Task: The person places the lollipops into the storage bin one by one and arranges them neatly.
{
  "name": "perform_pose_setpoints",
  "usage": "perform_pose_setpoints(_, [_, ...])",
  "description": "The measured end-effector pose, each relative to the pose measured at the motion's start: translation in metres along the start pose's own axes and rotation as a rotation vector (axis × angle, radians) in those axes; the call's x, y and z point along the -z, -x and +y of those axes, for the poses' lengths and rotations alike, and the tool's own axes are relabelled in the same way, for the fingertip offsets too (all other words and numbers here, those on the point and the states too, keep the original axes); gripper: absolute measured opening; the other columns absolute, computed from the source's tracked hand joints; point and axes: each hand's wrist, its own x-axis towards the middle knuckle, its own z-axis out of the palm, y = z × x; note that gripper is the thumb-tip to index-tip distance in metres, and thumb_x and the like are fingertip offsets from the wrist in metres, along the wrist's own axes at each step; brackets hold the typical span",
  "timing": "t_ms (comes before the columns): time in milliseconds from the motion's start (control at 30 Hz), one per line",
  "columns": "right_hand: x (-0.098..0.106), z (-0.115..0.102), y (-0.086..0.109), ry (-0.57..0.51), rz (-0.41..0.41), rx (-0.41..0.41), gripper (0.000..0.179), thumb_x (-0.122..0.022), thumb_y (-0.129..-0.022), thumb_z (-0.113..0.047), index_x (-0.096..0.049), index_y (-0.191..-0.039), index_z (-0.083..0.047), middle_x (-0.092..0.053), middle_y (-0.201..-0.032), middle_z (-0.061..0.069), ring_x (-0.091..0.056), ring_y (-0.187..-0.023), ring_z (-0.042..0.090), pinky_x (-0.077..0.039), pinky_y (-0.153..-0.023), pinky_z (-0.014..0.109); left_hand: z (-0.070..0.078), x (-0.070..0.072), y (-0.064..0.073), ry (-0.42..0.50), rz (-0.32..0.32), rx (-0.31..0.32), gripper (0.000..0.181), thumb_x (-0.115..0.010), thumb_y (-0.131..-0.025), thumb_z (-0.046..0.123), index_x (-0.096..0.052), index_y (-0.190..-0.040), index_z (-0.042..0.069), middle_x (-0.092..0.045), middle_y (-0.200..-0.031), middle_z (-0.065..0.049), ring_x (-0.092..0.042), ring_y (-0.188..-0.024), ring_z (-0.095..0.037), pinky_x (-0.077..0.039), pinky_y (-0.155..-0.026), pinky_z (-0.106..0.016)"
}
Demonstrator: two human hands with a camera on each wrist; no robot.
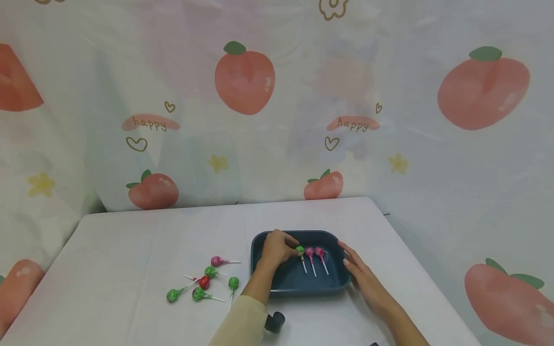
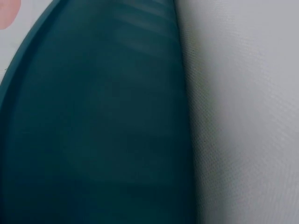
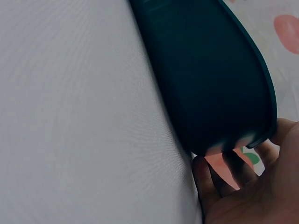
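A dark blue tray point(image 1: 303, 291) holds two pink-wrapped lollipops point(image 1: 309, 252) point(image 1: 319, 252) and a green-wrapped lollipop point(image 1: 300, 249), side by side with sticks toward the near side. Inside the tray, my left hand point(image 1: 277, 247) pinches the green lollipop near its wrapped head. My right hand point(image 1: 363, 276) touches the tray's right end from outside, its fingers fairly straight. In the right wrist view, the fingertips of the right hand point(image 3: 247, 177) rest against the tray's end wall point(image 3: 215, 93). The left wrist view shows the tray's side point(image 2: 103, 112) but neither the left hand nor the lollipops.
Left of the tray, several loose lollipops lie on the white tablecloth point(image 1: 130, 269): a pink one point(image 1: 216, 261), a red one point(image 1: 205, 282) and several green ones point(image 1: 173, 295). A black piece point(image 1: 274, 322) sits by the left wrist. A fruit-printed curtain point(image 1: 268, 158) hangs behind the table.
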Motion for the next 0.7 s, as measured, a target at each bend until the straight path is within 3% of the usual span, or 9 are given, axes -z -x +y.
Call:
perform_pose_setpoints(300, [-0.001,-0.002,-0.001,0.011,0.002,-0.004,0.052,-0.039,-0.113,-0.038,-0.029,-0.163,-0.028,-0.014,-0.171,0.008,-0.004,-0.156,0.034,-0.01,-0.118,0.058,0.006,0.01,0.004,0.003,0.005,0.004,0.02,-0.095,-0.075,0.015,-0.084,-0.092,0.014,-0.076,-0.087,0.004,-0.069,-0.096,-0.02,-0.054,-0.088,-0.041])
perform_pose_setpoints(533, [-0.002,-0.002,-0.002,0.012,0.004,-0.009,0.052,-0.039,-0.113,-0.038,-0.03,-0.163,-0.028,-0.014,-0.172,0.007,-0.004,-0.157,0.034,-0.01,-0.118,0.058,0.009,0.019,0.005,-0.04,0.001,0.01,0.021,-0.094,-0.076,0.019,-0.084,-0.095,0.018,-0.076,-0.097,0.003,-0.065,-0.108,-0.026,-0.05,-0.095,-0.045])
perform_pose_setpoints(700, [-0.001,-0.002,-0.001,0.018,0.008,-0.009,0.052,-0.039,-0.114,-0.038,-0.029,-0.164,-0.027,-0.014,-0.172,0.007,-0.003,-0.157,0.034,-0.01,-0.118,0.059,0.007,0.027,0.007,-0.052,0.01,-0.029,0.022,-0.094,-0.077,0.019,-0.084,-0.097,0.017,-0.076,-0.102,0.0,-0.065,-0.111,-0.027,-0.05,-0.097,-0.047])
